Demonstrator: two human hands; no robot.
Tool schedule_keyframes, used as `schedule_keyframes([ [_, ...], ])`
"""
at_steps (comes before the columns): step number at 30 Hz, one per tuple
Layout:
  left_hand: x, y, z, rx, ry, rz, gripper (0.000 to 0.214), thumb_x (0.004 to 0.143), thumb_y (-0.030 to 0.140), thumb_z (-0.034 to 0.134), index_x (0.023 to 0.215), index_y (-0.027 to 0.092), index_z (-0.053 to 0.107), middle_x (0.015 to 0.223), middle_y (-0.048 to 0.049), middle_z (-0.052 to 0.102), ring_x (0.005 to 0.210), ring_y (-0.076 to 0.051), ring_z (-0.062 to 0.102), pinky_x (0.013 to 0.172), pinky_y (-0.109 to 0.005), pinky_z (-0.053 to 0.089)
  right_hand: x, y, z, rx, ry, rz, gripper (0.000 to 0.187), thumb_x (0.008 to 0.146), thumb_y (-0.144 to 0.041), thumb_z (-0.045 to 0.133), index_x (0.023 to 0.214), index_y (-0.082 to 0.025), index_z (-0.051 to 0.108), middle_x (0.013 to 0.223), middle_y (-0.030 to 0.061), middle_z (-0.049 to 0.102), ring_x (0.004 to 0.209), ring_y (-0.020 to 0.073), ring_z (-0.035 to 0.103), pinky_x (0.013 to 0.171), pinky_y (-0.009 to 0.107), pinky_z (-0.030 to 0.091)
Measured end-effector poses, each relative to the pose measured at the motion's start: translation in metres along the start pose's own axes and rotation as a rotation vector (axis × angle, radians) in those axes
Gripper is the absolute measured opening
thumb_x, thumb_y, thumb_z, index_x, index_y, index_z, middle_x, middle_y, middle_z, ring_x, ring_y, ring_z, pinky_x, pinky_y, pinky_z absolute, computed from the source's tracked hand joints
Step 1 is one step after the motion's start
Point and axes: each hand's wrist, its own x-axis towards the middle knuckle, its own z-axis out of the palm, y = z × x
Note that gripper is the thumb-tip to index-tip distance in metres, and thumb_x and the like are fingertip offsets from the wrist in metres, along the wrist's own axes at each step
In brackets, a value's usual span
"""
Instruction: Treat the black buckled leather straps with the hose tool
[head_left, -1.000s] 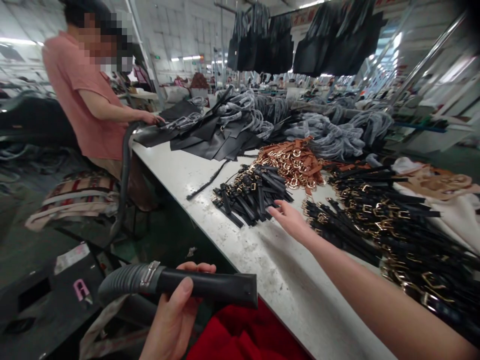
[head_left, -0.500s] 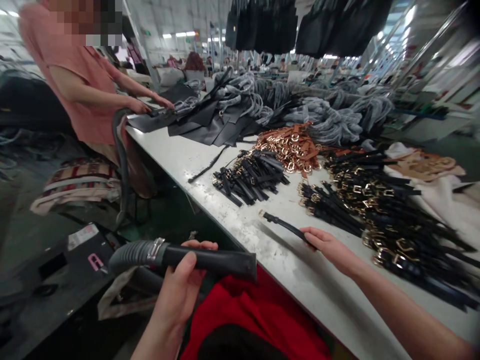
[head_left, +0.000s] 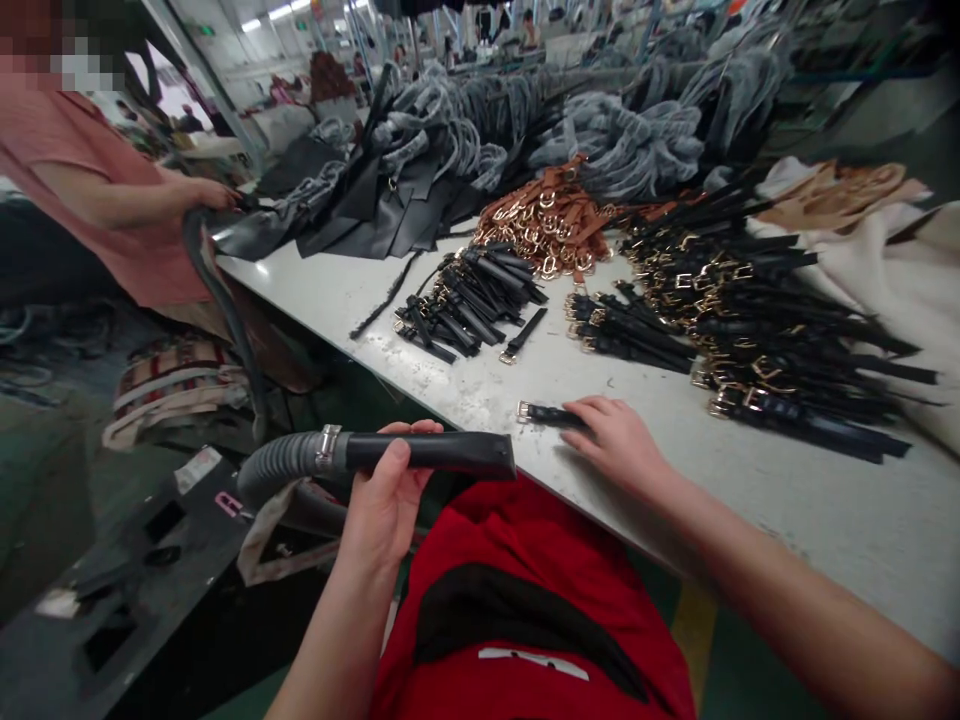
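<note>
My left hand (head_left: 386,500) is closed around a black flat-ended nozzle (head_left: 472,455), which points right across my lap. A metal clamp joins it to a ribbed grey hose (head_left: 281,462). On the white table (head_left: 465,390), my right hand (head_left: 619,440) is low over a black buckle strap (head_left: 555,413), fingers gripping it; its buckle end sticks out leftward and the rest is under the hand. Farther back lies a single black strap (head_left: 525,335), beside a heap of short black straps (head_left: 472,300). To its right is a smaller row of black straps (head_left: 637,335).
Brown buckle straps (head_left: 540,220) are piled mid-table, with a large heap of black buckle straps (head_left: 757,310) at right. Behind are wrapped grey cords (head_left: 615,145) and black leather pieces (head_left: 397,220). A co-worker in pink (head_left: 112,200) stands at left, beside a patterned stool (head_left: 180,390).
My right hand has come down to the tabletop, where before it held a strap raised. A single strap now lies apart beside the left heap. My view has tilted down.
</note>
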Motion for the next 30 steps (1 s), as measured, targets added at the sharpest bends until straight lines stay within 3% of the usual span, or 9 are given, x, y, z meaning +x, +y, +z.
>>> schedule_keyframes([
  [6, -0.005, 0.000, 0.002, 0.015, 0.002, -0.010, 0.027, 0.064, 0.034, 0.079, 0.086, 0.023, 0.068, 0.089, -0.0027, 0.074, 0.093, -0.022, 0.068, 0.086, -0.039, 0.052, 0.019, -0.012, 0.025, 0.108, -0.009, 0.098, 0.030, 0.085, -0.032, 0.053, 0.110, -0.024, 0.068, 0.098, 0.0088, 0.065, 0.089, 0.0242, 0.056, 0.078, 0.037, 0.040],
  [14, -0.003, -0.003, 0.002, 0.028, -0.051, -0.004, 0.025, 0.066, 0.034, 0.078, 0.086, 0.024, 0.068, 0.090, -0.0014, 0.074, 0.097, -0.022, 0.068, 0.089, -0.040, 0.051, 0.011, -0.006, 0.020, 0.253, -0.005, 0.039, 0.020, 0.078, -0.024, 0.054, 0.093, -0.018, 0.065, 0.088, 0.0071, 0.062, 0.086, 0.0214, 0.055, 0.077, 0.033, 0.041],
  [20, -0.003, -0.003, 0.002, 0.029, -0.050, -0.011, 0.026, 0.065, 0.034, 0.079, 0.086, 0.024, 0.067, 0.089, -0.0017, 0.074, 0.095, -0.023, 0.068, 0.089, -0.041, 0.051, 0.009, -0.004, 0.020, 0.170, -0.054, 0.012, 0.028, 0.083, -0.029, 0.054, 0.108, -0.024, 0.066, 0.102, 0.0080, 0.065, 0.092, 0.0241, 0.055, 0.078, 0.036, 0.038],
  [30, -0.002, -0.006, 0.009, 0.034, -0.056, -0.019, 0.025, 0.066, 0.033, 0.078, 0.087, 0.024, 0.067, 0.090, -0.0020, 0.074, 0.096, -0.023, 0.067, 0.090, -0.041, 0.051, 0.010, -0.003, 0.020, 0.244, -0.043, 0.031, 0.019, 0.081, -0.028, 0.055, 0.095, -0.018, 0.065, 0.093, 0.0089, 0.061, 0.092, 0.0240, 0.055, 0.082, 0.036, 0.041],
])
